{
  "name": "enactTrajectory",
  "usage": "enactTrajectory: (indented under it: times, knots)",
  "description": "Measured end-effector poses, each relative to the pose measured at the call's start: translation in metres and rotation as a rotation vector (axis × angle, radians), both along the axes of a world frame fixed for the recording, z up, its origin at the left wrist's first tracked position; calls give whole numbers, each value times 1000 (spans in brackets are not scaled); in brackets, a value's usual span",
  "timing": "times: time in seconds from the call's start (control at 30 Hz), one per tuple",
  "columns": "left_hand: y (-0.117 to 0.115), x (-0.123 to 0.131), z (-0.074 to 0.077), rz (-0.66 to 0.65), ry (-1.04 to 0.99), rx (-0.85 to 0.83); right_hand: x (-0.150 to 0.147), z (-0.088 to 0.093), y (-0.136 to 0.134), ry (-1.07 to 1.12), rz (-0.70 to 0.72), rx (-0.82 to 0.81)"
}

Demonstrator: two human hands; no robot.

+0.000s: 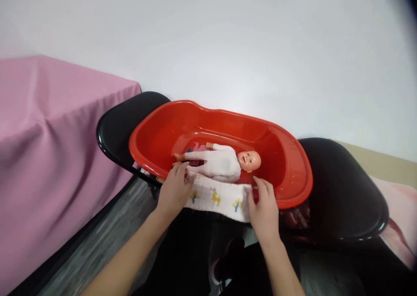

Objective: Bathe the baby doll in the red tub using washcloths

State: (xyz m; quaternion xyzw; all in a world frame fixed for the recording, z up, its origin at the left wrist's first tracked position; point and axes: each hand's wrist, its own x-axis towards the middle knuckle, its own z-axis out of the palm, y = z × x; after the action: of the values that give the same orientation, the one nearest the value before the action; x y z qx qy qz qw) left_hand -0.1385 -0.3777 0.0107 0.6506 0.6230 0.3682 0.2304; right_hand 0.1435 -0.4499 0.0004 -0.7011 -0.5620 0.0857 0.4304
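Observation:
A white cloth (215, 198) printed with a yellow deer and small trees hangs over the near rim of a red baby bathtub (298, 170). At its left edge my left hand (175, 189) holds the cloth, fingers curled over the rim and thumb on the fabric. My right hand (264, 207) grips the right edge, its thumb against the cloth. Inside the tub a baby doll (223, 161) in a whitish outfit lies on its back, head to the right. Something dark and pink (195, 157) shows partly under the doll's legs.
The tub rests across black chair seats, one on the left (124, 122) and one on the right (345, 191). A pink-draped table (65, 109) stands at the left, and a white wall (228, 44) rises behind. Pale pink fabric (399, 209) lies at the far right.

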Motion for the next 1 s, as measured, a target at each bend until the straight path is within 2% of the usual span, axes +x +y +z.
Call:
enactTrajectory:
  times: [0.07, 0.13, 0.2, 0.27, 0.4, 0.5, 0.6, 0.73, 0.8, 0.9, 1.0]
  knots:
    - [2, 2, -13, -109, 221, 208, -2, -4, 2, -202, 48, 108]
    - [-1, 4, -24, -358, 402, 361, -5, -10, 1, -349, 158, 156]
    - [-4, 6, -31, -612, 541, 441, -6, -15, -1, -462, 278, 113]
    - [-2, 10, -34, -724, 661, 473, -6, -20, 0, -563, 352, 37]
    - [18, 19, -33, -755, 793, 431, -1, -24, 7, -684, 402, -32]
    - [30, 21, -28, -767, 754, 384, 0, -21, 8, -620, 486, 18]
    - [36, 17, -20, -785, 635, 322, 1, -12, 9, -423, 511, 24]
    - [43, 12, -13, -843, 508, 183, 13, 0, 29, -60, 448, -188]
    - [47, 13, -13, -821, 476, 142, 23, 4, 45, 45, 411, -292]
    - [52, 15, -13, -789, 482, 120, 34, 10, 62, 26, 427, -381]
    - [52, 14, -14, -844, 535, 133, 37, 20, 60, -63, 540, -379]
